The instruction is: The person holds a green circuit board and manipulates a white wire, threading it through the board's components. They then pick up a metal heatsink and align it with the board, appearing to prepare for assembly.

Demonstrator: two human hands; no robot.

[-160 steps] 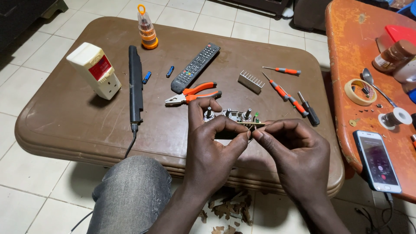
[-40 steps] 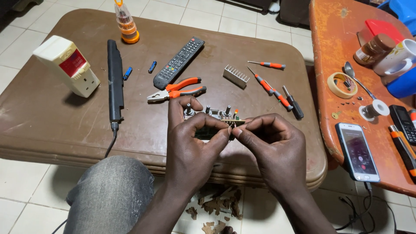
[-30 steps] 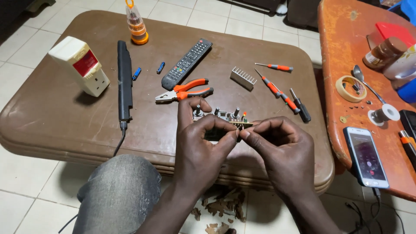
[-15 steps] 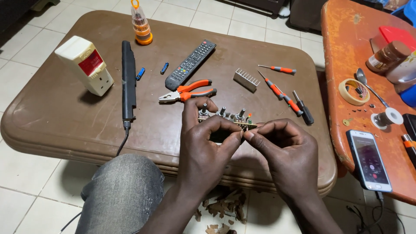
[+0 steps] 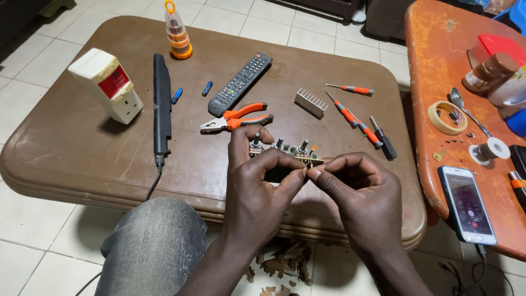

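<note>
white socket box point(image 5: 107, 85) at far left of the brown table point(image 5: 66, 148); black bar point(image 5: 161, 104) beside it, then remote point(image 5: 239, 83) and orange-handled pliers point(image 5: 236, 117). left hand point(image 5: 257, 189) grasps the circuit board point(image 5: 285, 152) above the table's near edge. right hand point(image 5: 364, 200) pinches the board's right end, fingertips touching the left's. screwdrivers point(image 5: 356, 118) behind; phone point(image 5: 467, 204) on the orange table point(image 5: 433, 66) at right.

Free: brown table point(image 5: 66, 159) bare along near-left edge | Blocked: pliers point(image 5: 236, 117), 3 screwdrivers point(image 5: 356, 118) mid-table, beyond hands
</note>
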